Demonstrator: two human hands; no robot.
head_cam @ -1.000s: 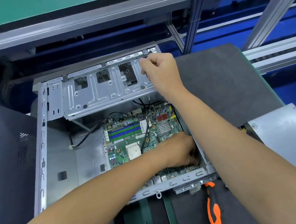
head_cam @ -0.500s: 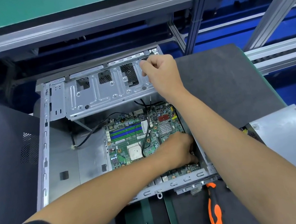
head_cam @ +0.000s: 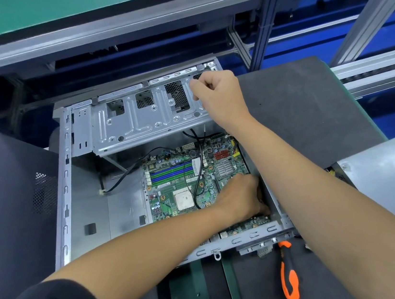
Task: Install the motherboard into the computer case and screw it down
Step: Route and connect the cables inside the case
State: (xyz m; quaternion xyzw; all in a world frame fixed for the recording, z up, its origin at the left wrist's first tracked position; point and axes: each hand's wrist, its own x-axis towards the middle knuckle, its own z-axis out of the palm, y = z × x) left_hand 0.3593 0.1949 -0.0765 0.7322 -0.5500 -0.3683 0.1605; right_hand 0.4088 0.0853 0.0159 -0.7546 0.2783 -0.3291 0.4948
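Left hand (head_cam: 241, 197) curls over the motherboard (head_cam: 186, 183) edge, fingertips hidden, grip unclear. Right hand (head_cam: 218, 96) is fisted at the case (head_cam: 64, 192) bracket, contents not visible.

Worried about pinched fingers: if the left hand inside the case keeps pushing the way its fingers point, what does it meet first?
The left hand points toward the grey metal computer case's right side wall, probably met first; its fingertips already look close, though depth is unclear.

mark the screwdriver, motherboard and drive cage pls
screwdriver (head_cam: 289, 280): head view, on its orange-and-black handle.
motherboard (head_cam: 171, 185): head view, on the green board below the memory slots.
drive cage (head_cam: 137, 122): head view, on its ribbed metal face.
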